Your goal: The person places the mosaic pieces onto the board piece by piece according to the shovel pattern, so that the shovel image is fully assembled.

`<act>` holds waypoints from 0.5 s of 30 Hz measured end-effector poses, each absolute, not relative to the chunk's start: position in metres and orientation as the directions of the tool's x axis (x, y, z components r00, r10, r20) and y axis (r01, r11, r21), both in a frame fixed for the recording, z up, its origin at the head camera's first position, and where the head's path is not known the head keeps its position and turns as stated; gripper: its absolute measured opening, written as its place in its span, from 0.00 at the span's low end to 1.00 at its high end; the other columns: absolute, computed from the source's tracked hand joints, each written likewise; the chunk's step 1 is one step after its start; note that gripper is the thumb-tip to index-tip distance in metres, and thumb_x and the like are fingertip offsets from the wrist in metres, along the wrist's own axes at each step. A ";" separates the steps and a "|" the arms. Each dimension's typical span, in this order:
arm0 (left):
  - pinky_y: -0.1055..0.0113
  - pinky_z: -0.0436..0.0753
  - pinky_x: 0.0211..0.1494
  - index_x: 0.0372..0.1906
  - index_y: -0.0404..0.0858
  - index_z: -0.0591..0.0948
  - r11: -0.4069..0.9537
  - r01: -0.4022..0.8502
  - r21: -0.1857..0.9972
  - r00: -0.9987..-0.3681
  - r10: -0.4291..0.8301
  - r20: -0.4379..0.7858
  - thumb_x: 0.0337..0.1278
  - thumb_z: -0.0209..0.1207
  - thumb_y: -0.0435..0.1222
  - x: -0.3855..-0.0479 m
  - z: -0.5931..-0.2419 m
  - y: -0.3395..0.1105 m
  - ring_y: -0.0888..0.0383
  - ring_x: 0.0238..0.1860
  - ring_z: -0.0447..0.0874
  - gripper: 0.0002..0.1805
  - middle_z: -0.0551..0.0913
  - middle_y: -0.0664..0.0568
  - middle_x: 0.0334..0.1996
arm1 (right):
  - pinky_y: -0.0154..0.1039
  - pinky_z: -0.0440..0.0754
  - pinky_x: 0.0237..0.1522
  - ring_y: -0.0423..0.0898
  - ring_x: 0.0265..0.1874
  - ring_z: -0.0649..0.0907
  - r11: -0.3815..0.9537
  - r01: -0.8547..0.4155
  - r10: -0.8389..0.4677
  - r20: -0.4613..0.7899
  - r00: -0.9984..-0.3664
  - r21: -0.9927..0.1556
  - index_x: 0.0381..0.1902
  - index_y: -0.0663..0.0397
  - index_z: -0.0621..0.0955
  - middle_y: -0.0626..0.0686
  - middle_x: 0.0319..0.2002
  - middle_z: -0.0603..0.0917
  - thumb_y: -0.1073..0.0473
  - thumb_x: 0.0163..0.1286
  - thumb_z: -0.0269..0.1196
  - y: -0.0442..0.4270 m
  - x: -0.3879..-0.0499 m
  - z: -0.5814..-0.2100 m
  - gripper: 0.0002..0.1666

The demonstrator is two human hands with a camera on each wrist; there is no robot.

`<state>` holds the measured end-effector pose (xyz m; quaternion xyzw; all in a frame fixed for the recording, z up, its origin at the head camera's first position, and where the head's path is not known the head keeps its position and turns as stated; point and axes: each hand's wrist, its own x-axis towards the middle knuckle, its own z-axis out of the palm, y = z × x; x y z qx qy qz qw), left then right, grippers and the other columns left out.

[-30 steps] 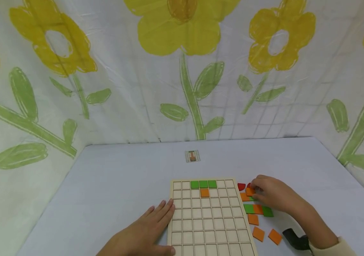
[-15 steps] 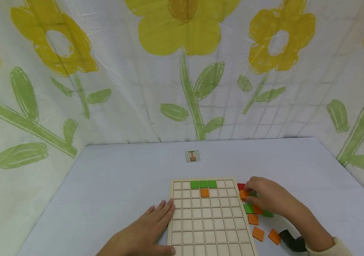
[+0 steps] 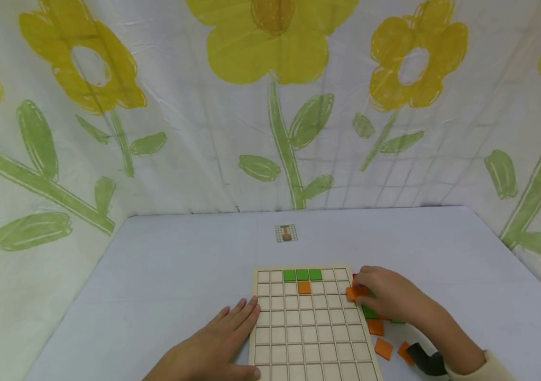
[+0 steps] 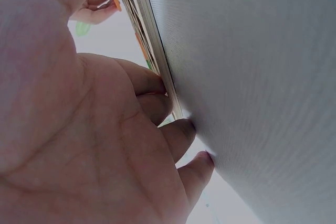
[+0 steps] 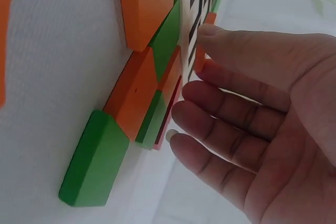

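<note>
Orange tile (image 3: 351, 293) is pinched by right hand (image 3: 391, 294) at two o'clock on board (image 3: 307, 317), nine o'clock edge touched by left hand (image 3: 218, 338), fingers slightly spread.

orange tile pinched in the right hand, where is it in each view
Head: orange tile, lower right, in the right hand.
Left wrist: orange tile, top left.
Right wrist: orange tile, upper half, right of centre.
Shared landmark: the grid board, in all three.

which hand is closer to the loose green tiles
Right: the right hand is just above some of the loose green tiles; the left hand is across the grid board, at its left edge.
</note>
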<state>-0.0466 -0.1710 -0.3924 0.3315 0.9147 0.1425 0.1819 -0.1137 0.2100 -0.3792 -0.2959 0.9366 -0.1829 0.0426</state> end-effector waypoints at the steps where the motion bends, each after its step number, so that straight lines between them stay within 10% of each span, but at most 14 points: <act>1: 0.44 0.54 0.75 0.80 0.34 0.52 0.739 0.555 0.382 -0.714 0.658 -0.238 0.59 0.51 0.71 -0.047 -0.392 -0.171 0.46 0.79 0.44 0.58 0.47 0.46 0.80 | 0.34 0.76 0.30 0.35 0.28 0.72 0.755 -0.539 -0.572 0.027 -0.820 -0.372 0.38 0.49 0.85 0.38 0.31 0.75 0.58 0.62 0.74 0.209 -0.114 -0.379 0.08; 15: 0.43 0.55 0.75 0.79 0.33 0.52 0.743 0.557 0.372 -0.721 0.654 -0.229 0.57 0.53 0.71 -0.047 -0.395 -0.171 0.45 0.79 0.45 0.59 0.47 0.45 0.80 | 0.35 0.78 0.32 0.35 0.30 0.73 0.733 -0.563 -0.598 0.032 -0.801 -0.382 0.40 0.50 0.85 0.38 0.34 0.77 0.58 0.60 0.74 0.199 -0.113 -0.381 0.10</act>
